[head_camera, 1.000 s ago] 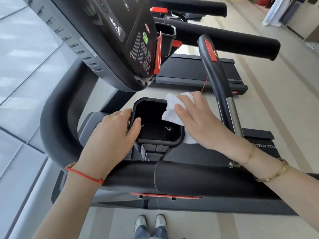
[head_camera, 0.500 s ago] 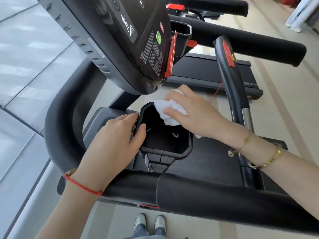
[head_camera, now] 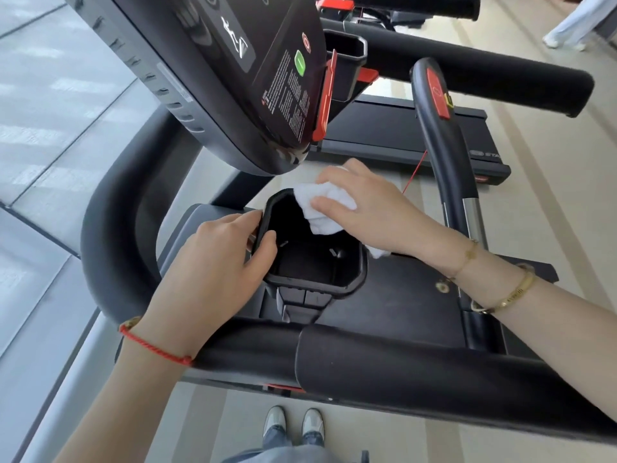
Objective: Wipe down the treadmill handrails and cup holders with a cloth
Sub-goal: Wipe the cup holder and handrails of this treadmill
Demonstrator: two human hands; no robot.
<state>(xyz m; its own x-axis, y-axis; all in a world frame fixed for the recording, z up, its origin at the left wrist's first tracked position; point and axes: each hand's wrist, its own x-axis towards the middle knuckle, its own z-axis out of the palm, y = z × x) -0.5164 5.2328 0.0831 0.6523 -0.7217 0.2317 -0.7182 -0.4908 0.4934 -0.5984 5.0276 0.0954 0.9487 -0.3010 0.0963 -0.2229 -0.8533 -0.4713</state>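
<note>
A black cup holder (head_camera: 347, 285) sits below the treadmill console, open side up. My left hand (head_camera: 213, 265) grips its left rim, thumb hooked over the edge. My right hand (head_camera: 374, 212) holds a crumpled white cloth (head_camera: 320, 208) against the holder's far right rim, fingers spread over it, part of the cloth dipping inside. A thick black padded handrail (head_camera: 400, 369) runs across in front of me and curves up on the left (head_camera: 110, 228).
The dark console (head_camera: 233, 78) tilts overhead. A curved grip bar with a red button (head_camera: 440, 128) and a chrome section stands to the right. A second cup holder (head_camera: 347, 58) and another treadmill lie behind. A person's legs show at the top right.
My right hand has slid the cloth from the holder's right side up toward its far rim. The left hand kept its grip on the left rim. The camera dipped slightly.
</note>
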